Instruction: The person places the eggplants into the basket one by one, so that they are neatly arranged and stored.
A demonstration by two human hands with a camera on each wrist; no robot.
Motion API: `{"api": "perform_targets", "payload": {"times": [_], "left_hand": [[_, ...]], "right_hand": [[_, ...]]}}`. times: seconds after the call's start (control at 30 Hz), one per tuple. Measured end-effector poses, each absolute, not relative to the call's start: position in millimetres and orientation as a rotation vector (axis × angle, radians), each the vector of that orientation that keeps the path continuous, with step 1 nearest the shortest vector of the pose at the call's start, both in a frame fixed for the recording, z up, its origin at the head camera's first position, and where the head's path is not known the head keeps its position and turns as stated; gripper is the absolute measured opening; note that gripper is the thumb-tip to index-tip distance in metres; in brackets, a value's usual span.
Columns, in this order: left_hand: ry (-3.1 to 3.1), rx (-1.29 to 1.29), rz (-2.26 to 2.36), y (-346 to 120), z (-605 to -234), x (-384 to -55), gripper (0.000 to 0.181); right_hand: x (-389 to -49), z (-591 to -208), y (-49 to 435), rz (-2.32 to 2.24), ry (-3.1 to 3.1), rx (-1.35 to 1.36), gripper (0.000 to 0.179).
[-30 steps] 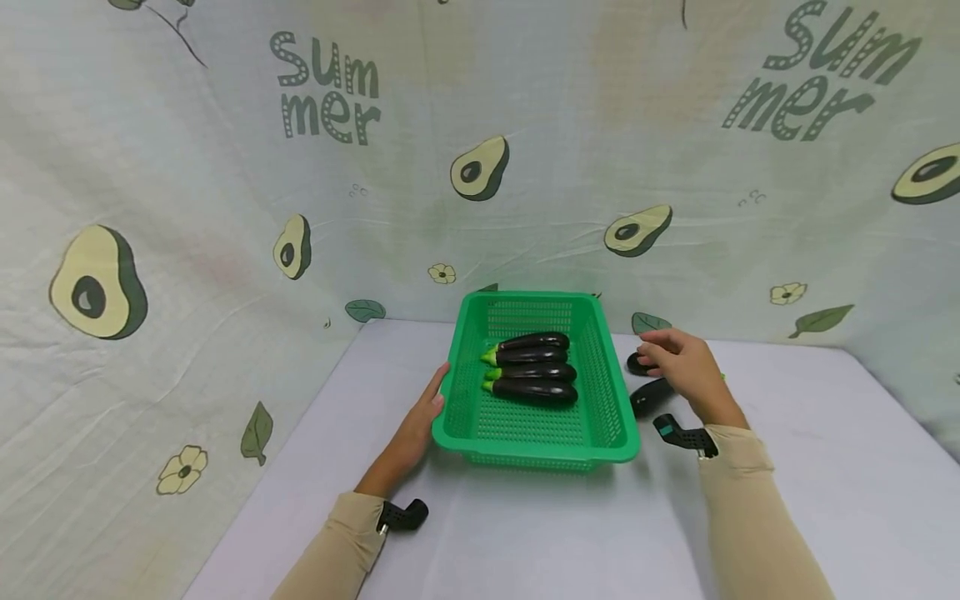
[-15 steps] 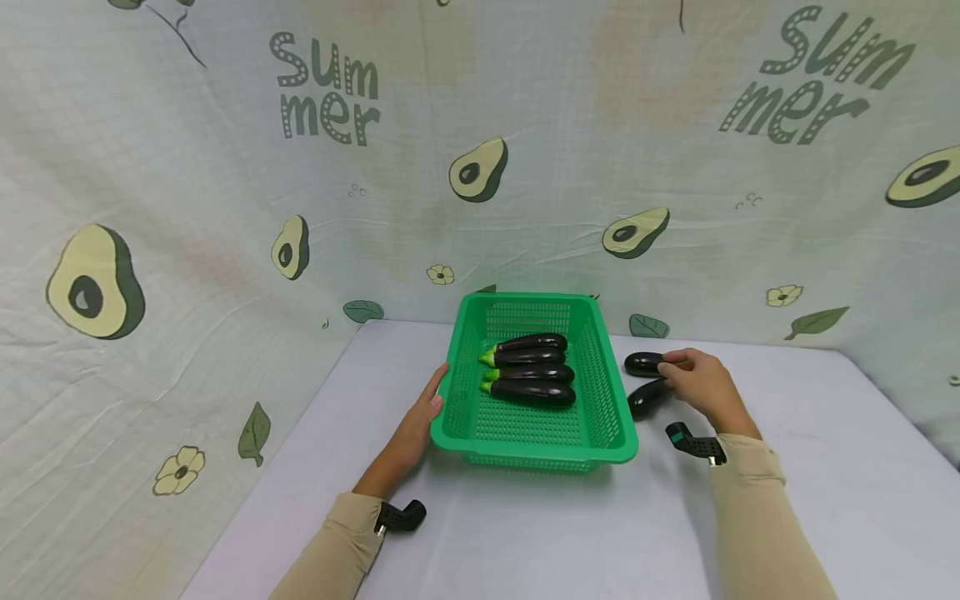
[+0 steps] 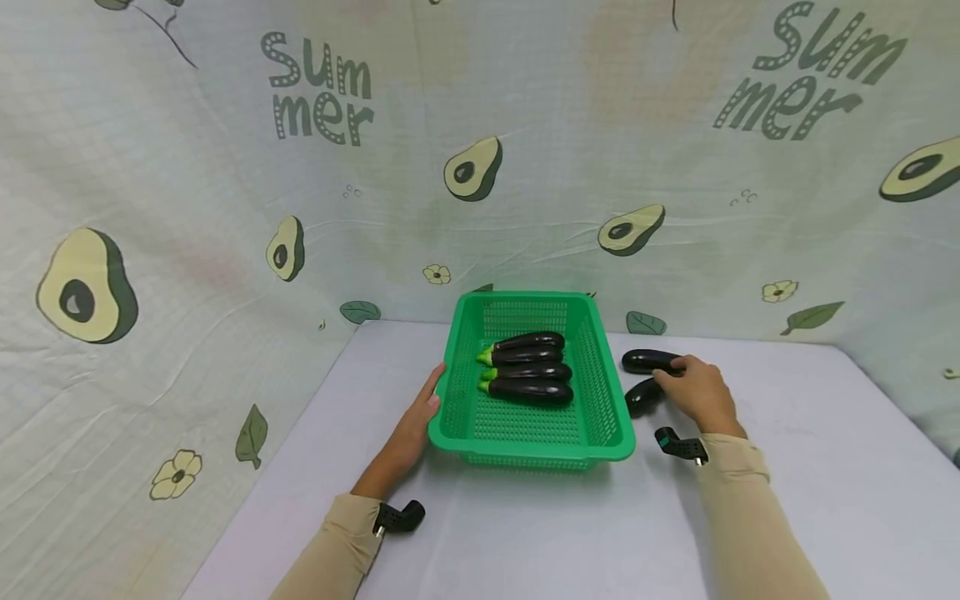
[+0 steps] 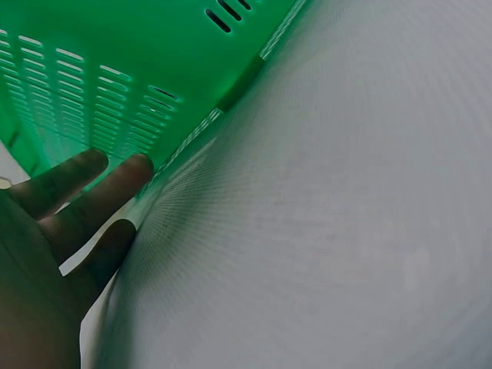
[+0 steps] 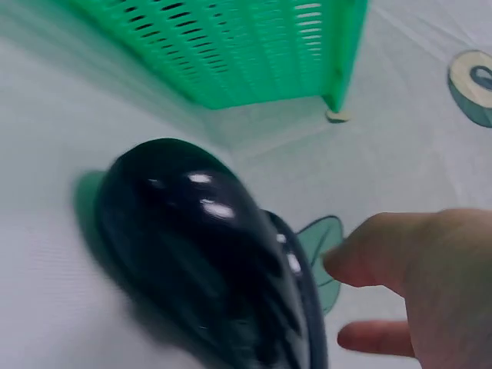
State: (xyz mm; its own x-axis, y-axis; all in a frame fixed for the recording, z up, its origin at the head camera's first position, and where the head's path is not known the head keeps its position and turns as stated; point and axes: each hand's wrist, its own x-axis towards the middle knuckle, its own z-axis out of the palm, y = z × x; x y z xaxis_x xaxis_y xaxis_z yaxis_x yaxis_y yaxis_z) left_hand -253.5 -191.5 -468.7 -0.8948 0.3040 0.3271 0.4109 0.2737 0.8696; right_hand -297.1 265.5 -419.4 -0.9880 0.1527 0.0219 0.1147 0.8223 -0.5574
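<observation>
In the head view, a green plastic basket (image 3: 525,454) stands on the table with several dark eggplants (image 3: 531,392) lying side by side in it, green stems to the left. My left hand (image 3: 408,429) lies along its left side; the left wrist view shows straight fingers (image 4: 115,184) against the perforated wall. Outside, right of the basket, lie two more eggplants: a far one (image 3: 647,360) and a near one (image 3: 642,398). My right hand (image 3: 705,396) is over their right ends, thumb and fingers parted. The right wrist view shows fingertips (image 5: 354,265) beside the eggplants, not curled round either.
A white cloth covers the table (image 3: 525,533). Behind it hangs a cloth backdrop (image 3: 540,217) printed with avocados, leaves and lettering, close to the basket's far side. The near eggplant lies close to the basket's right wall.
My right hand first drew right from above the far eggplant, then came slightly back left and nearer. The far eggplant has turned slightly. My left hand and the basket stay put.
</observation>
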Motion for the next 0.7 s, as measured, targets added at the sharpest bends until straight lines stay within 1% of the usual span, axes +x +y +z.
{"api": "perform_targets", "payload": {"times": [0.1, 0.3, 0.5, 0.7], "left_hand": [[-2.442, -0.685, -1.709, -190.3, -461.3, -249.6, 0.054], [-2.475, -0.709, -1.718, -186.6, -435.8, -234.6, 0.054], [-2.469, -0.722, -1.727, -186.2, -434.1, -233.8, 0.054], [-2.463, -0.727, -1.725, -187.3, -433.9, -234.5, 0.054]], "right_hand": [[-297.6, -423.2, 262.6, 0.853, -2.957, -0.302, 0.074], [-296.7, -428.2, 256.0, 0.796, -3.009, -0.394, 0.079], [-295.0, -429.8, 254.1, 0.848, -3.046, -0.379, 0.088], [-295.4, -428.3, 252.1, 0.908, -3.063, -0.351, 0.087]]}}
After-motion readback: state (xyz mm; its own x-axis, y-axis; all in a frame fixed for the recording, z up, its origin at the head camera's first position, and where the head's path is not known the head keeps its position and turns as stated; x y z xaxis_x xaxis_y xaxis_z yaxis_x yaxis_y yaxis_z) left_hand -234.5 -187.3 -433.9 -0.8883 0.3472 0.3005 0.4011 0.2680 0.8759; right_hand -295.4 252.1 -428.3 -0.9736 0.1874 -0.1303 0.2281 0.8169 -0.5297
